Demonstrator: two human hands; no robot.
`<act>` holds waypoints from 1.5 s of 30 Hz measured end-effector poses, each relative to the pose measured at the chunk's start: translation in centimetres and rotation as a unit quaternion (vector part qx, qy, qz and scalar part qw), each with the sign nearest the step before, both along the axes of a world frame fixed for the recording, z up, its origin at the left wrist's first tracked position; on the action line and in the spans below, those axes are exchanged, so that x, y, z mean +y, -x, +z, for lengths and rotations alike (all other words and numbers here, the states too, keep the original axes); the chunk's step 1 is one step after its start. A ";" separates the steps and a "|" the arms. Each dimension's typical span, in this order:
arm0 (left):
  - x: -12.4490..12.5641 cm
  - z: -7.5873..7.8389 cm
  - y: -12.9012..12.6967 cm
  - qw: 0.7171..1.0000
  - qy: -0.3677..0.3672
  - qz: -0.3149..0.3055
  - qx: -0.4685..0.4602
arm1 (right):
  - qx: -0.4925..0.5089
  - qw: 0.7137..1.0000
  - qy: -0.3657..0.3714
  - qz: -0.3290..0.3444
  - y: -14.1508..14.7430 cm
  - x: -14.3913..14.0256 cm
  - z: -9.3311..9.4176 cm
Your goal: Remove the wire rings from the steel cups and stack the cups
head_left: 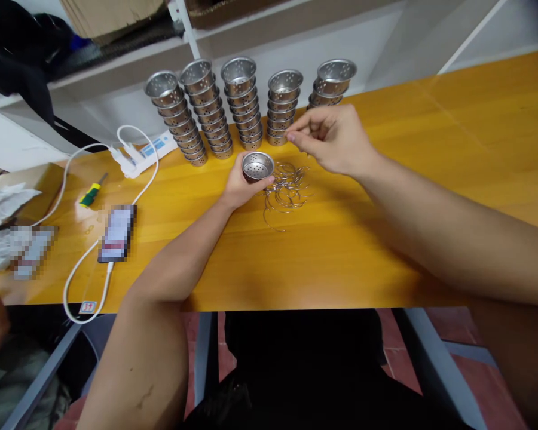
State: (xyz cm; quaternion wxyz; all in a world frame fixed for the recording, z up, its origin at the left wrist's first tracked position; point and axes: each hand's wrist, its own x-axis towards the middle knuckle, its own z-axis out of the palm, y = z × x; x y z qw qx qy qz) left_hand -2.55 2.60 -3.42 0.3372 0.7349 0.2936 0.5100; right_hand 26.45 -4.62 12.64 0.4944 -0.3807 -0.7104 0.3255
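A perforated cup [257,168] is held in the left hand [241,186], clamped between thumb and fingers, its mouth upward. The right hand [336,140] is seen to the right of the cup, its fingertips together; whether something thin is pinched cannot be told. Just beside the cup, thin wires [287,185] are spread on the worktop [318,269].

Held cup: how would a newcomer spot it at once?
On the yellow table, five cup stacks stand at the back. In front, beside the wires, the left hand holds the cup. It alone is held; the rest stand stacked.
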 end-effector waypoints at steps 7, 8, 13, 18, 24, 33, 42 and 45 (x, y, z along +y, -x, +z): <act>0.2 0.0 0.5 1.000 -0.001 -0.021 -0.006 | -0.147 0.989 0.000 -0.009 3.3 2.8 -0.5; 0.3 0.0 0.6 1.000 -0.005 -0.022 -0.005 | -0.173 0.985 -0.002 -0.018 3.6 2.6 -0.7; 0.9 -0.4 1.0 0.999 -0.033 -0.030 0.005 | -0.238 0.970 -0.012 -0.047 4.8 1.8 -1.3; 1.0 -0.7 0.9 0.998 -0.058 -0.028 0.021 | -0.251 0.966 0.000 -0.067 5.2 1.5 -1.4; 0.7 -0.6 0.8 0.998 -0.056 -0.013 0.027 | -0.244 0.967 0.008 -0.071 5.4 1.3 -1.5; 0.2 -0.2 0.3 0.999 -0.026 -0.007 0.024 | -0.162 0.986 0.010 -0.048 4.9 2.2 -3.2; -0.3 0.6 0.0 1.000 -0.005 -0.005 0.030 | -0.174 0.983 0.017 -0.059 5.0 2.0 -3.2; -0.2 0.5 -0.1 0.999 -0.014 -0.016 0.033 | -0.163 0.984 0.017 -0.066 5.2 2.0 -3.4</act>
